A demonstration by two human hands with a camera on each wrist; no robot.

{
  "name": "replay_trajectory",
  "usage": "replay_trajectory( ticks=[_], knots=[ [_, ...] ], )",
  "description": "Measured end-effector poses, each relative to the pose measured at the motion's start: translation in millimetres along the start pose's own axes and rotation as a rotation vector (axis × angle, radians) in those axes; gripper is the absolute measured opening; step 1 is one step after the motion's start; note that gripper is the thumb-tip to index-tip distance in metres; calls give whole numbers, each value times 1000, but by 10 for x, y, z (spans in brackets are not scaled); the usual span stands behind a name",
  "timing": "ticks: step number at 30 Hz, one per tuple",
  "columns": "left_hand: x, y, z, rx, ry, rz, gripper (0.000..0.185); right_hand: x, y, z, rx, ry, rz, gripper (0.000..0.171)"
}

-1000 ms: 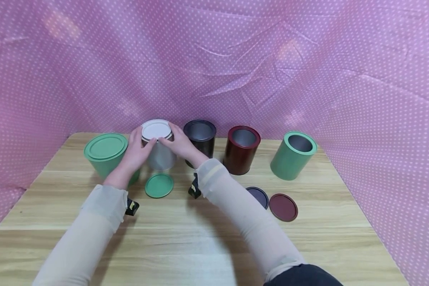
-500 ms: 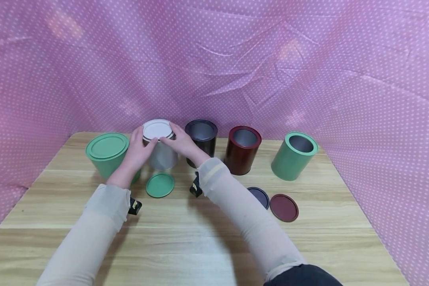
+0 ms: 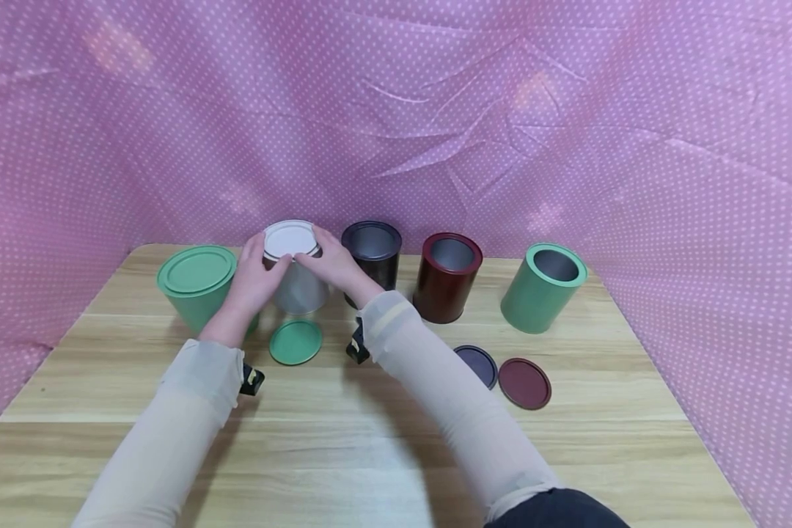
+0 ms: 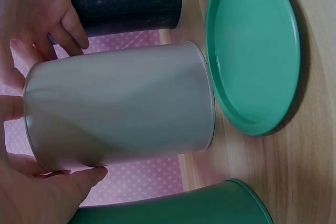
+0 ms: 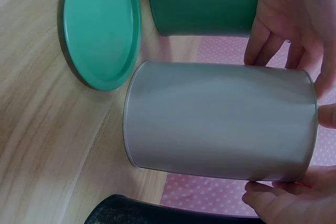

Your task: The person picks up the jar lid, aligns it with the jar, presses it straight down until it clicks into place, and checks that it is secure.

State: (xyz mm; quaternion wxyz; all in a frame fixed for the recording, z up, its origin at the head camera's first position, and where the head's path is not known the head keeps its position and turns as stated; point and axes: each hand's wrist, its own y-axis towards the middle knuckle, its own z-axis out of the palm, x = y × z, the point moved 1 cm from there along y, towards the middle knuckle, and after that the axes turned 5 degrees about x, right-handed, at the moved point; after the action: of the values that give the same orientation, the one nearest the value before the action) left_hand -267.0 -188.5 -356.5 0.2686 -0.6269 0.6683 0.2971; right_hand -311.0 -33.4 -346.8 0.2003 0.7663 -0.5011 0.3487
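Observation:
A silver tin (image 3: 297, 287) with a white lid (image 3: 290, 239) stands upright at the back of the wooden table (image 3: 383, 447). My left hand (image 3: 256, 270) grips its top from the left. From the right, my right hand (image 3: 328, 262) does the same, and both thumbs press the lid's near edge. The left wrist view shows the tin's wall (image 4: 121, 108) with fingertips (image 4: 79, 179) curled at its rim. In the right wrist view the tin (image 5: 220, 119) has fingers (image 5: 262, 195) on the same rim.
A lidded green tin (image 3: 196, 284) stands just left of the silver one, with a loose green lid (image 3: 295, 342) in front. To the right stand open black (image 3: 372, 253), dark red (image 3: 447, 279) and green (image 3: 544, 287) tins. Dark (image 3: 478, 364) and red (image 3: 524, 382) lids lie nearer. Pink dotted cloth surrounds the table.

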Motion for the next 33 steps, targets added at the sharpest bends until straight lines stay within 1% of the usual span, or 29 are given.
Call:
replay_trajectory(
  ticks=[5, 12, 20, 24, 28, 33],
  knots=[
    [-4, -8, -1, -4, -19, -7, 77, -20, -7, 12, -9, 29, -1, 71],
    [0, 8, 5, -3, -17, -15, 78, -31, -11, 27, -16, 68, 7, 71],
    [19, 9, 19, -12, -26, -1, 78, -53, 11, 60, -33, 86, 2, 70],
    [30, 9, 27, -30, -19, 9, 77, -46, 5, 64, -34, 92, 3, 70],
    [36, 15, 32, -39, -11, -4, 77, -37, 2, 70, -42, 109, 3, 69],
    [44, 12, 42, -24, -16, -25, 78, -51, 13, 87, -47, 112, -1, 69]
  ],
)
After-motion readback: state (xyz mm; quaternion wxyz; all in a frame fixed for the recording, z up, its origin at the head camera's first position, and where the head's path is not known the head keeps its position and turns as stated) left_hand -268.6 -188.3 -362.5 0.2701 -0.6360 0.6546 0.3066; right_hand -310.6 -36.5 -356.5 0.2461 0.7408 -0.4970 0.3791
